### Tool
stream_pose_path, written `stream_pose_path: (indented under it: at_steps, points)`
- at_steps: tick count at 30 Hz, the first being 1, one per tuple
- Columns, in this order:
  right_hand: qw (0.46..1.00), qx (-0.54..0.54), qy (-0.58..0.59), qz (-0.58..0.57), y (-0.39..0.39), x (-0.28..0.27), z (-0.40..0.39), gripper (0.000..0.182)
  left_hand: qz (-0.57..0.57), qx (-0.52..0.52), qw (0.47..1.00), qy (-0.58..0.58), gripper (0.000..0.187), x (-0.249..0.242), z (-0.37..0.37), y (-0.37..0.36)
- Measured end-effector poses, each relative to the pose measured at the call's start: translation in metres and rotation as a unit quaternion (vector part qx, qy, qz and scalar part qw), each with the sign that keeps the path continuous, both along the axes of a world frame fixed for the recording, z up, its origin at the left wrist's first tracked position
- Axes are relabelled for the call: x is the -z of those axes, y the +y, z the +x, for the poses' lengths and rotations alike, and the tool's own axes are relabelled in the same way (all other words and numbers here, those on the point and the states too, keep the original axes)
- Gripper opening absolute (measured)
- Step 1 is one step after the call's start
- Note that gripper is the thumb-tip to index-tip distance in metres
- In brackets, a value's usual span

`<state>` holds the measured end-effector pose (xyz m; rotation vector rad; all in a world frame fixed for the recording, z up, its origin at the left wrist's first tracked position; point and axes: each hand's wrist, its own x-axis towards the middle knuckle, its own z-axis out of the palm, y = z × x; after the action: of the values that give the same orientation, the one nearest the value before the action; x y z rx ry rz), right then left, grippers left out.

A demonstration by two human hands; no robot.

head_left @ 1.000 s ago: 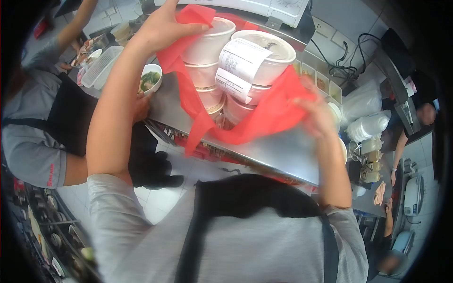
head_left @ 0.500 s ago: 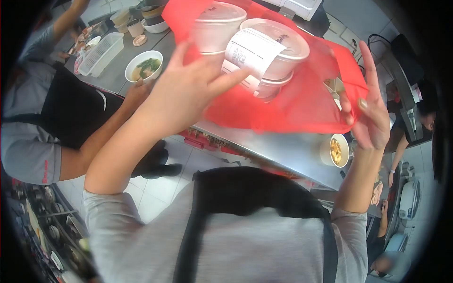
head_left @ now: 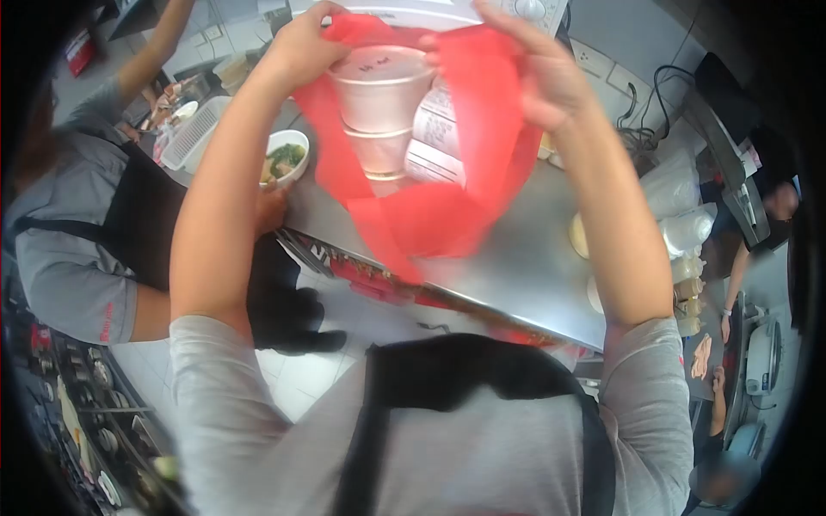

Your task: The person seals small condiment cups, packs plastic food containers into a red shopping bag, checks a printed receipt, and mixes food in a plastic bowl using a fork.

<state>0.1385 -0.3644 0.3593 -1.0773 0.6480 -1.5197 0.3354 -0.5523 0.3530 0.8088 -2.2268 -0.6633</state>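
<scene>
A red carrier bag (head_left: 422,224) stands up in front of me, its mouth spread between my two hands. My left hand (head_left: 303,47) is closed on its upper left edge. On the other side my right hand (head_left: 551,82), smeared by motion, has the bag's right side bunched at its fingers, with one finger stretched upward. Inside are stacked white lidded takeaway tubs (head_left: 379,86), with handwriting on the top lid. A printed paper slip (head_left: 435,129) hangs against them. Red fabric hides the rest of the contents.
A co-worker in a black apron (head_left: 142,198) stands at left, one hand on a white bowl of greens (head_left: 288,155). Behind it sits a white plastic basket (head_left: 196,133). Squeeze bottles (head_left: 688,288) line the right side of the steel counter (head_left: 516,275). Cables (head_left: 637,129) run along the wall.
My left hand has moved up and left and taken hold of the bag's edge. My right hand has risen and moved left, drawing the bag's right side over the tubs.
</scene>
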Motion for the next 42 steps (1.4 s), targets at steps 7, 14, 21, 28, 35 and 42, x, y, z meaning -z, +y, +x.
stream_pose_path:
  at_steps: [7,14,21,28,35,42]
  points:
    - [0.995,-0.095,-0.039,-0.010,-0.076,-0.009,0.010,0.057,-0.327,0.045,0.941,-0.073,0.070,-0.064,-0.028,0.119]
    - [0.979,0.172,-0.101,0.042,-0.032,-0.037,0.051,0.029,-0.221,0.045,0.891,0.394,0.041,0.061,0.049,0.139]
    - [0.998,0.066,-0.020,-0.009,0.106,-0.047,0.048,0.060,0.693,0.006,0.536,0.482,0.064,0.310,0.090,0.137]
    - [0.997,0.001,-0.060,-0.038,0.203,-0.049,0.060,0.062,0.737,0.182,0.526,0.382,0.062,0.262,0.072,0.238]
    - [0.996,0.038,-0.055,-0.053,0.367,-0.043,0.060,0.057,0.744,0.218,0.587,0.233,0.065,0.255,0.041,0.348]
    - [0.972,0.230,0.022,-0.049,0.551,-0.021,0.061,0.072,0.755,0.302,0.580,0.044,0.069,0.259,-0.026,0.488]
